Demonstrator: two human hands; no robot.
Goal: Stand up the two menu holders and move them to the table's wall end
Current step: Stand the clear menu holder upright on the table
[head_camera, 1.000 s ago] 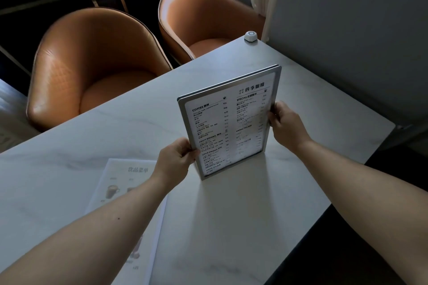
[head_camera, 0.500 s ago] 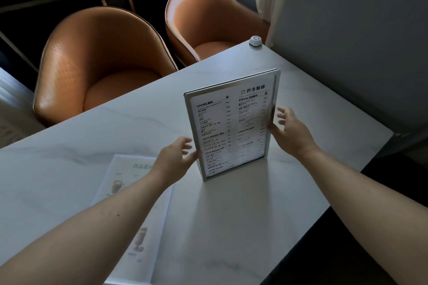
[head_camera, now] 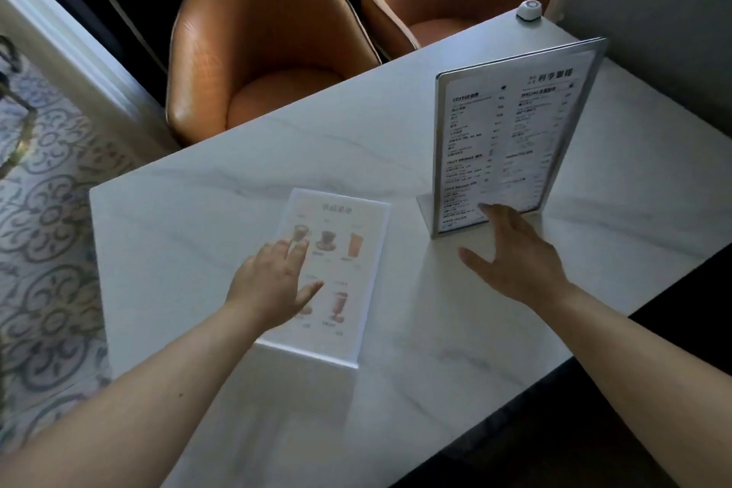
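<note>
Right of centre, the framed coffee menu holder [head_camera: 511, 139] stands upright on its base on the marble table [head_camera: 237, 178], with the call button [head_camera: 528, 10] beyond it at the upper right corner near the wall. The right hand [head_camera: 515, 257] sits just below it, grip open, fingers spread, a fingertip at or just off the frame's lower edge; contact is too blurred to call. Lower centre, the clear drinks menu holder [head_camera: 332, 269] lies flat, base end toward the bottom of the frame. The left hand [head_camera: 273, 285] hovers over its left half, grip open and empty. That one looks like rigid acrylic: light, stiff, slick on stone, likely to skid if pushed. Best bet is taking both long edges, or lifting the top edge while the base pivots down.
</note>
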